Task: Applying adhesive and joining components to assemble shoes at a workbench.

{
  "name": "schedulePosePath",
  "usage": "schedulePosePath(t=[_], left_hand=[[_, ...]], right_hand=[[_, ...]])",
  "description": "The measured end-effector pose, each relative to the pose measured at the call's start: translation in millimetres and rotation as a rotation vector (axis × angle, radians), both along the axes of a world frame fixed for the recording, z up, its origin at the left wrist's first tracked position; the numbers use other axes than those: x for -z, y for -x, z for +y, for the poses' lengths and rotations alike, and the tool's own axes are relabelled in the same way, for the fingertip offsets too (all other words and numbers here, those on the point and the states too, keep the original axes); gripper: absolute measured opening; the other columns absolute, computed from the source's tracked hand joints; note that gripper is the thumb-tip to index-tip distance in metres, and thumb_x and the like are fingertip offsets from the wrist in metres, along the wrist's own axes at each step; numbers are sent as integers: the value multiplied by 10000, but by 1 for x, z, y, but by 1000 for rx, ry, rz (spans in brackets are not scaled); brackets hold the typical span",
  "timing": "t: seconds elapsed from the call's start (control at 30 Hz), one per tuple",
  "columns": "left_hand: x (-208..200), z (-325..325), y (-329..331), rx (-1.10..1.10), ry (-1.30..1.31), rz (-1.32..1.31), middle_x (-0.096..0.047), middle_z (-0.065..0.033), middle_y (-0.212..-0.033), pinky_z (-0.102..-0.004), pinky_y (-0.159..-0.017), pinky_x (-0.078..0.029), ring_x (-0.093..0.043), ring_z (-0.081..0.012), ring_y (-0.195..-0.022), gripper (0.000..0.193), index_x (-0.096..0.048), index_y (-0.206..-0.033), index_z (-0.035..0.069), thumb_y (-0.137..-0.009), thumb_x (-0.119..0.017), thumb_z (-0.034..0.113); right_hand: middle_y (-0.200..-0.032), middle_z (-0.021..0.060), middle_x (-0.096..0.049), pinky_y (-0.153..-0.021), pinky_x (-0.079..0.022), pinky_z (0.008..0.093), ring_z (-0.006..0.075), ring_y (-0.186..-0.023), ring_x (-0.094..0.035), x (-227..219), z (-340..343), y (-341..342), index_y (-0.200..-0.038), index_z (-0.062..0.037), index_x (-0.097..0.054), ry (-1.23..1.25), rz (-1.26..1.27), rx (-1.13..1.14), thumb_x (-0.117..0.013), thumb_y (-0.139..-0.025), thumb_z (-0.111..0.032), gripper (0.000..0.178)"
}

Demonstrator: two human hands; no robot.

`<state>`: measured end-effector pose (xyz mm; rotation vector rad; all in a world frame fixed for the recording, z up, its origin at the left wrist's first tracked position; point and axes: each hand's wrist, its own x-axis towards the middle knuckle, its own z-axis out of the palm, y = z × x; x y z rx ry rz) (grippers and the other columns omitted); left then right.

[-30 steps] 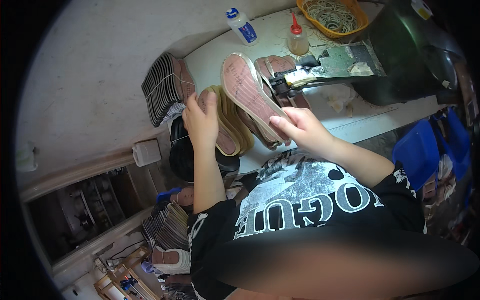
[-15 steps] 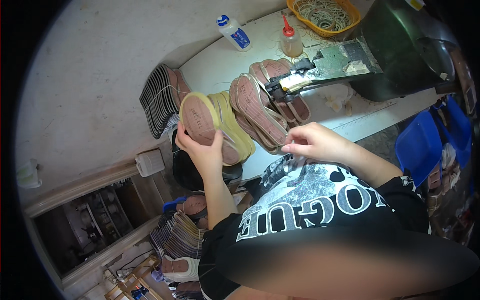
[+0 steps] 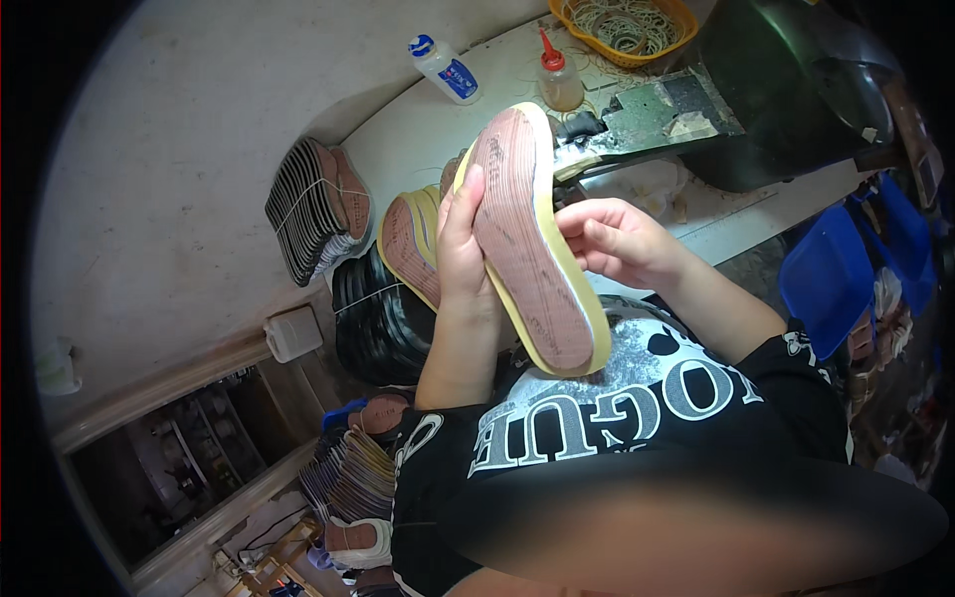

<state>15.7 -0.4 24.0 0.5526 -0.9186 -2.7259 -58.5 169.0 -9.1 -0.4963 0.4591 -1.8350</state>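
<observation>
My left hand (image 3: 464,239) grips a shoe sole (image 3: 519,239), with its thumb across the reddish-brown ribbed face. The sole has a pale yellow rim and is held up at a slant over the table's front edge. At its right edge my right hand (image 3: 629,242) is closed, with curled fingertips against or just behind the rim; what they hold, if anything, is hidden. Beneath my left wrist, more yellow-rimmed soles (image 3: 406,244) stand in a row on the table. The raised sole partly covers other brown soles (image 3: 451,171) behind it.
Beyond the sole is a green machine arm (image 3: 667,114). A red-tipped squeeze bottle (image 3: 560,82), a white bottle (image 3: 446,70) and an orange basket (image 3: 686,28) of bands stand at the back. Tied striped soles (image 3: 303,209) and black soles (image 3: 373,308) lie left; blue chairs (image 3: 826,269) are right.
My left hand has lifted a yellow-rimmed sole out of the row and brought it right, close to my body. My right hand has moved up to the sole's edge.
</observation>
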Motion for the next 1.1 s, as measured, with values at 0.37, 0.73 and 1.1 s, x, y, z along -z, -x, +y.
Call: schedulePosePath(t=[0.37,0.73,1.1], left_hand=[[7,23,5,31,516,83,-639,-109,-1071,-263,-831,-482,-624,-143,-919,394,-515,-1224,-58,-940,-492,214],[40,6,24,-326,1012,-122,-598,-77,-1029,-278,-847,-460,-581,-129,-931,286,-559,-1114,-27,-915,-614,172],[57,-4,56,-277,819,-133,-515,-125,-1130,-304,-916,-417,-541,-190,-1018,344,-608,-1060,-62,-901,-624,242]], right_hand=[[-876,117,-684,-706,-573,305,170,-773,-678,-15,2,25,-987,57,-651,-205,273,-219,-672,-877,-289,363],[-745,-14,-642,-570,-427,181,17,-630,-533,-12,-6,28,-888,3,-705,-604,644,218,-615,-924,-265,285],[-909,67,-681,-737,-500,235,86,-805,-632,-6,19,28,-996,39,-661,-466,234,275,-508,-973,-267,343]])
